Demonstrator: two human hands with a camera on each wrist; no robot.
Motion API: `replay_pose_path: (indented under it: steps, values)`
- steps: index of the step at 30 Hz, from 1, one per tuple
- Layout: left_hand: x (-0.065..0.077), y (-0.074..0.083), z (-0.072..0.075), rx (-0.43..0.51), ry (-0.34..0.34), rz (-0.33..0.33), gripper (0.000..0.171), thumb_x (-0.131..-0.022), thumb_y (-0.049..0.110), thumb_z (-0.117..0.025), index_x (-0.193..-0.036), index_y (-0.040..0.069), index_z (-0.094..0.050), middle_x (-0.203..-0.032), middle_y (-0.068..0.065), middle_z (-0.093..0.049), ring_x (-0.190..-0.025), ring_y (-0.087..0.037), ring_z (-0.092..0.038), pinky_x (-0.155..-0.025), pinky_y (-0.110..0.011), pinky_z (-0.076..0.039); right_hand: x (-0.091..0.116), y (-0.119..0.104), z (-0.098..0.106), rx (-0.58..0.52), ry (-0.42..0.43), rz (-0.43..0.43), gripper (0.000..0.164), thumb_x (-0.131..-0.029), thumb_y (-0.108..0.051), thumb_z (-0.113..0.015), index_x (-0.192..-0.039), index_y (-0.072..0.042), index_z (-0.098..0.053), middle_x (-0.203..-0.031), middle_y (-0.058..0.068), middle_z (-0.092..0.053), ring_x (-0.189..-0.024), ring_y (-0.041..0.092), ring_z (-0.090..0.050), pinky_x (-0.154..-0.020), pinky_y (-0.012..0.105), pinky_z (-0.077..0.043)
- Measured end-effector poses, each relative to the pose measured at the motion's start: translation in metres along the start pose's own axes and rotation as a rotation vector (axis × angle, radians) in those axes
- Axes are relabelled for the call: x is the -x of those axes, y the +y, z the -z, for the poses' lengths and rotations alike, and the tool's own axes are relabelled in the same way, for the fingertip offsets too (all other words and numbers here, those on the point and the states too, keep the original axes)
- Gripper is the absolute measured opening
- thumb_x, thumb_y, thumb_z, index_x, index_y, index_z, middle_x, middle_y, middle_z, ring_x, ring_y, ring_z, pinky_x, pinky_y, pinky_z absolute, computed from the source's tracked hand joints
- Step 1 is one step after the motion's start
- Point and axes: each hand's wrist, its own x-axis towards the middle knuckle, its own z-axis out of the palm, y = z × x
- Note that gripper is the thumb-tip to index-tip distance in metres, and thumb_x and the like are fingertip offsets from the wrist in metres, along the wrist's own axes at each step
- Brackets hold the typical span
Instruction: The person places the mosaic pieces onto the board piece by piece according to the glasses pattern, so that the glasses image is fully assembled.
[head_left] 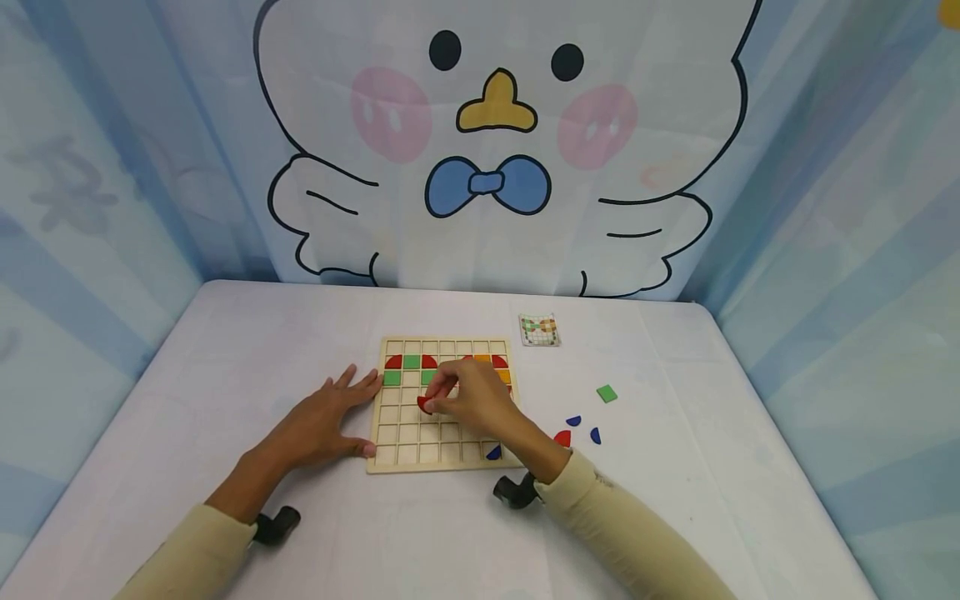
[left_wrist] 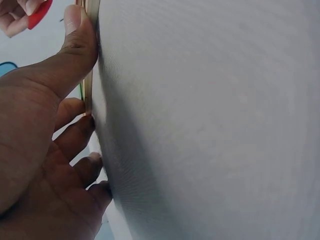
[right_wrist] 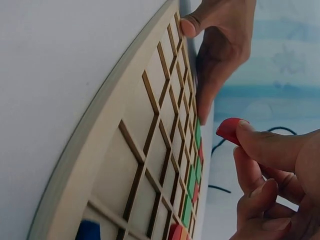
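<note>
A wooden grid board (head_left: 407, 455) lies on the table. My right hand (head_left: 480, 398) is over its middle, pinching a red quarter-round piece (right_wrist: 229, 129) between thumb and fingertips, above the cells. My left hand (head_left: 318, 423) rests at the board's left side with fingers spread, thumb and fingertips touching the edge. Red pieces (head_left: 393, 362) and green squares (head_left: 412, 362) sit in the upper left cells. More red and orange pieces (head_left: 504, 377) fill cells at the upper right, partly hidden by my right hand. A blue piece (head_left: 493, 452) is at the lower right of the board.
Right of the board lie a loose green square (head_left: 607, 393), two blue rounded pieces (head_left: 596, 435) and a red piece (head_left: 562, 437) partly behind my right forearm. A small printed pattern card (head_left: 540, 331) is near the board's upper right corner. A cartoon curtain (head_left: 487, 242) hangs behind the table.
</note>
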Motion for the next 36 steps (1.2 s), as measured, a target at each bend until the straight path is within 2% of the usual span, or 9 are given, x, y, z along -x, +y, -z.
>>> replay_pose_path:
  steps: [6, 11, 20, 28, 36]
  values:
    - [0.001, 0.0, 0.001, 0.002, 0.007, -0.012, 0.111, -0.077, 0.052, -0.091, -0.166, 0.014, -0.037, -0.173, -0.014, -0.034, -0.161, -0.053, -0.022, -0.121, -0.075, -0.031, -0.007, -0.006, -0.01, 0.018, -0.015, 0.022, 0.013, -0.088, -0.021, -0.089, -0.085, -0.022, -0.076, -0.075, -0.011, -0.069, -0.08, 0.009, -0.061, -0.073, 0.027, -0.047]
    - [0.002, 0.0, 0.001, 0.001, 0.013, -0.018, 0.111, -0.077, 0.053, -0.091, -0.166, 0.013, -0.037, -0.173, -0.015, -0.035, -0.161, -0.052, -0.022, -0.121, -0.075, -0.031, -0.012, -0.01, -0.017, 0.025, -0.029, 0.003, 0.013, -0.088, -0.022, -0.089, -0.085, -0.023, -0.076, -0.075, -0.011, -0.068, -0.077, 0.009, -0.06, -0.068, 0.026, -0.047]
    - [0.001, 0.0, 0.0, 0.009, 0.016, 0.001, 0.111, -0.076, 0.053, -0.091, -0.166, 0.016, -0.038, -0.173, -0.017, -0.034, -0.157, -0.059, -0.022, -0.12, -0.076, -0.032, -0.023, -0.01, -0.028, 0.052, -0.027, 0.032, 0.01, -0.09, -0.018, -0.087, -0.086, -0.022, -0.078, -0.077, -0.01, -0.069, -0.079, 0.006, -0.06, -0.069, 0.023, -0.047]
    - [0.001, -0.001, -0.001, 0.008, 0.019, -0.005, 0.111, -0.076, 0.049, -0.092, -0.166, 0.015, -0.038, -0.173, -0.017, -0.035, -0.159, -0.056, -0.022, -0.121, -0.075, -0.03, -0.029, -0.009, -0.035, 0.053, -0.051, 0.01, 0.008, -0.093, -0.018, -0.083, -0.088, -0.022, -0.078, -0.08, -0.01, -0.069, -0.077, 0.008, -0.06, -0.07, 0.022, -0.048]
    - [0.002, 0.0, 0.001, 0.017, 0.027, -0.036, 0.109, -0.077, 0.05, -0.091, -0.165, 0.013, -0.039, -0.172, -0.016, -0.037, -0.161, -0.051, -0.022, -0.123, -0.074, -0.029, -0.037, -0.012, -0.041, 0.075, -0.041, 0.013, 0.01, -0.094, -0.018, -0.082, -0.086, -0.022, -0.078, -0.076, -0.01, -0.067, -0.071, 0.007, -0.059, -0.061, 0.022, -0.045]
